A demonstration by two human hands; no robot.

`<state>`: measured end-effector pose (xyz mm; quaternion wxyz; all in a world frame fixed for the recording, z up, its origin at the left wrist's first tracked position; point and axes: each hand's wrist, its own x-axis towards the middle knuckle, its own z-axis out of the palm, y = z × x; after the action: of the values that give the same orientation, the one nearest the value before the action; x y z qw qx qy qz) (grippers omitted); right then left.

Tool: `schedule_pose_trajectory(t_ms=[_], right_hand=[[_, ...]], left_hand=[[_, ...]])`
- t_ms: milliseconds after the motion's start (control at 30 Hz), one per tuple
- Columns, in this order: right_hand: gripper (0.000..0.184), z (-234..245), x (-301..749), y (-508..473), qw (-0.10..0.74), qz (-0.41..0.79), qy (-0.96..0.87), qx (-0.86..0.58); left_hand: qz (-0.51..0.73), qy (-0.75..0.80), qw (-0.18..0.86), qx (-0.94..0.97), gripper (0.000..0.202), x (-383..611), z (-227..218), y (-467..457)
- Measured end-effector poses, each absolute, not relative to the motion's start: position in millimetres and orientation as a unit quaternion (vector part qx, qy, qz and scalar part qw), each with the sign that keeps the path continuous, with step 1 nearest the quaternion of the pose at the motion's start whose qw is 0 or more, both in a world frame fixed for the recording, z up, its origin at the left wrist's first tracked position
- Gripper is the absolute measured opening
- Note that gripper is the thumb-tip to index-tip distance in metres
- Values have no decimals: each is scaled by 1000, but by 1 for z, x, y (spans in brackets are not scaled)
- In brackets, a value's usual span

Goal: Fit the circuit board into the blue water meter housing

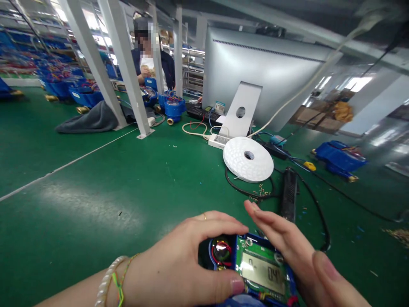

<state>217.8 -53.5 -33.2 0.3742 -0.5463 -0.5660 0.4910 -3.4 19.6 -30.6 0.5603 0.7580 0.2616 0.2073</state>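
At the near edge of the green bench [134, 187], the left hand [179, 264] wraps around a blue meter housing [249, 268], thumb pressed on its front rim and fingers curled over the back. The right hand [287, 251] lies against the housing's right side, fingers straight and thumb near the corner, touching rather than clenching. Inside the open housing sit a green circuit board with a grey LCD display [262, 272] and a round dark cell ringed by red wire. A bead bracelet [108, 279] circles the left wrist.

Just beyond the fingertips lie a black power strip [289, 194] and looping black cable, with small brass bits scattered beside them. Farther on rests a flat white reel [248, 158], dimpled, with a centre hole, then a white adapter and a silver monitor [258, 72] seen from behind on its stand. To the right lies another blue meter body [338, 157]. At the back, past slanted grey posts, a person [150, 59] works among more blue meters.
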Motion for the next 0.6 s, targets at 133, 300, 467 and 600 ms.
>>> schedule_pose_trajectory(t_ms=[133,300,467,600], right_hand=[[52,-25,215,-67,438,601,-450,-494],[47,-38,215,-84,476,600,-444,-465],[56,-56,210,-102,534,583,-408,-456],[57,-60,198,-108,537,566,-375,-501]], left_hand=[[198,277,552,761,52,-4,-29,16],[187,289,545,764,50,-1,-24,17],[189,286,535,772,48,1,-25,18],[184,293,521,781,48,1,-29,18]])
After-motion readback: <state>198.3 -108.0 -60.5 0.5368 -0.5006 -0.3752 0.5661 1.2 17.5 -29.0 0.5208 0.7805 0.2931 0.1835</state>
